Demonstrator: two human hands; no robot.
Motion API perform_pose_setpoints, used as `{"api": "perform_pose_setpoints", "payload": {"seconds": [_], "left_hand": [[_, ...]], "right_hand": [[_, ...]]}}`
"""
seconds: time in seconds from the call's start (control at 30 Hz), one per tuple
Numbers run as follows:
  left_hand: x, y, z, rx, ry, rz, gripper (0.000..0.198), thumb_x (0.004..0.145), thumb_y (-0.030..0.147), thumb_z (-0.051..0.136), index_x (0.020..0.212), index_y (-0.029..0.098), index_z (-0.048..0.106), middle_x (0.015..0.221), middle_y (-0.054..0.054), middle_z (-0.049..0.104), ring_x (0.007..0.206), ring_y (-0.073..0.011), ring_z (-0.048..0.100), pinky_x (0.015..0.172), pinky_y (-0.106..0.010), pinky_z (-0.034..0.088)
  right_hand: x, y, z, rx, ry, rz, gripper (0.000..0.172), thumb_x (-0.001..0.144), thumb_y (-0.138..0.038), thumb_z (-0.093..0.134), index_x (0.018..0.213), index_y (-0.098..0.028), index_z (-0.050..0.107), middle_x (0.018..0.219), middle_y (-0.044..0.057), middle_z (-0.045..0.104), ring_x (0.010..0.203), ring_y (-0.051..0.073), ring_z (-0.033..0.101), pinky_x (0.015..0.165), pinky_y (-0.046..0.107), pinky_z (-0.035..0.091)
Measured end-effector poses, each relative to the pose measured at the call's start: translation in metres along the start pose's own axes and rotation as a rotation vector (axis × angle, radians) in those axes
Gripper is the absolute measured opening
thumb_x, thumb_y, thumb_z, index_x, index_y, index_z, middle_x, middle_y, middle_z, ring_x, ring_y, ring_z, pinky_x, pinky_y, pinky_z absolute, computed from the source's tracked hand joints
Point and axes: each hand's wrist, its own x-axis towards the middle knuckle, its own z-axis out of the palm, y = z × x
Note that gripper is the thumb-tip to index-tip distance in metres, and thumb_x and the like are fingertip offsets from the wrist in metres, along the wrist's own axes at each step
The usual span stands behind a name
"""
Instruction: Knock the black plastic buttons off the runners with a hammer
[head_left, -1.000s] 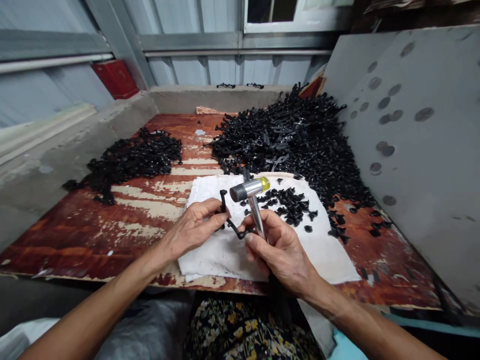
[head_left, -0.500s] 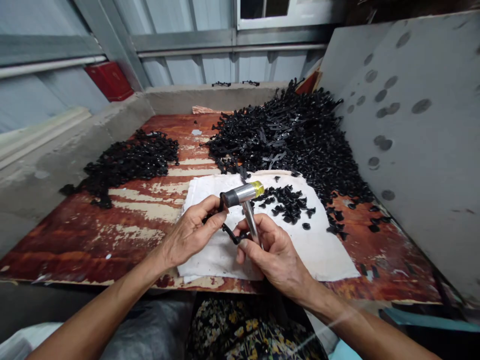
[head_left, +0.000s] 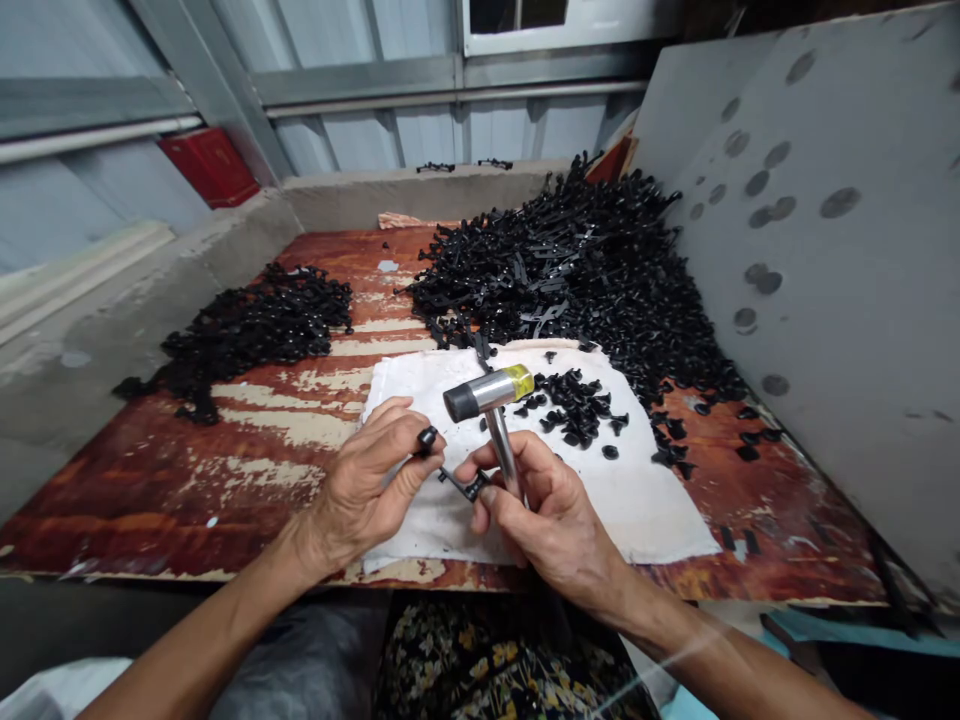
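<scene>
My left hand (head_left: 375, 480) is closed in a pinch on a small black round-ended plastic part (head_left: 426, 438) over the white cloth. A two-faced mallet (head_left: 487, 393), with a black face and a yellow face, stands tilted in my right hand (head_left: 544, 505), its metal handle held in the fingers. The same hand also pinches a slim black plastic bar piece (head_left: 471, 486), whose thin end points at my left fingertips. Whether the left-hand part joins this bar, I cannot tell. Small black stud-like pieces (head_left: 577, 405) lie loose on the white cloth (head_left: 637, 500) behind the mallet.
A big heap of black plastic bars (head_left: 555, 260) fills the back right of the worn red-brown table (head_left: 150, 510). A smaller black heap (head_left: 259, 330) lies at left. A grey spotted panel (head_left: 847, 300) rises at right, and a concrete ledge (head_left: 345, 205) runs behind.
My left fingers have shifted slightly left and down, away from the mallet head, and turned so the black round end shows. My right hand still holds the mallet and bar piece.
</scene>
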Motion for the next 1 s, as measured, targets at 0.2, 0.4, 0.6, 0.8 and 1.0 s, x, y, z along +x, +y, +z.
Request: {"api": "perform_pose_setpoints", "payload": {"seconds": [0.2, 0.4, 0.6, 0.8, 1.0], "left_hand": [[0.003, 0.0, -0.005, 0.049, -0.15, -0.274, 0.016, 0.089, 0.032, 0.046, 0.085, 0.022, 0.057, 0.072, 0.001, 0.06, 0.07, -0.0153, 0.056, 0.07, -0.027, 0.045], [0.028, -0.027, -0.012, 0.002, -0.513, -0.414, 0.035, 0.093, 0.047, 0.037, 0.073, 0.02, 0.046, 0.063, 0.005, 0.043, 0.061, -0.0121, 0.044, 0.058, -0.024, 0.034], [0.052, -0.047, -0.007, -0.021, -0.615, -0.363, 0.035, 0.091, 0.045, 0.037, 0.067, 0.02, 0.042, 0.06, 0.005, 0.037, 0.055, -0.0099, 0.034, 0.052, -0.023, 0.027], [0.056, -0.057, -0.001, 0.0, -0.647, -0.353, 0.036, 0.093, 0.045, 0.038, 0.067, 0.02, 0.039, 0.061, 0.005, 0.037, 0.055, -0.0094, 0.034, 0.053, -0.023, 0.026], [0.057, -0.063, 0.004, 0.044, -0.663, -0.321, 0.037, 0.094, 0.045, 0.036, 0.067, 0.019, 0.038, 0.061, 0.006, 0.036, 0.057, -0.0093, 0.035, 0.055, -0.023, 0.027]], "right_hand": [[-0.001, 0.001, -0.007, 0.008, 0.109, 0.035, 0.019, 0.085, -0.026, 0.058, 0.104, -0.021, 0.054, 0.063, -0.006, 0.06, 0.034, 0.003, 0.034, 0.032, 0.016, 0.028], [-0.006, 0.01, -0.023, 0.181, 0.334, 0.036, 0.028, 0.076, -0.033, 0.072, 0.092, -0.022, 0.052, 0.087, -0.001, 0.065, 0.045, 0.006, 0.051, 0.029, 0.013, 0.033], [-0.011, 0.014, -0.029, 0.227, 0.353, 0.029, 0.025, 0.078, -0.031, 0.073, 0.092, -0.022, 0.055, 0.08, -0.004, 0.064, 0.038, 0.002, 0.046, 0.029, 0.01, 0.032], [-0.011, 0.015, -0.029, 0.249, 0.354, 0.028, 0.024, 0.078, -0.03, 0.073, 0.092, -0.022, 0.055, 0.08, -0.004, 0.064, 0.036, 0.002, 0.046, 0.029, 0.01, 0.032], [-0.013, 0.015, -0.032, 0.253, 0.34, 0.028, 0.021, 0.081, -0.029, 0.071, 0.094, -0.022, 0.055, 0.081, -0.004, 0.063, 0.037, 0.001, 0.046, 0.029, 0.01, 0.032]]}}
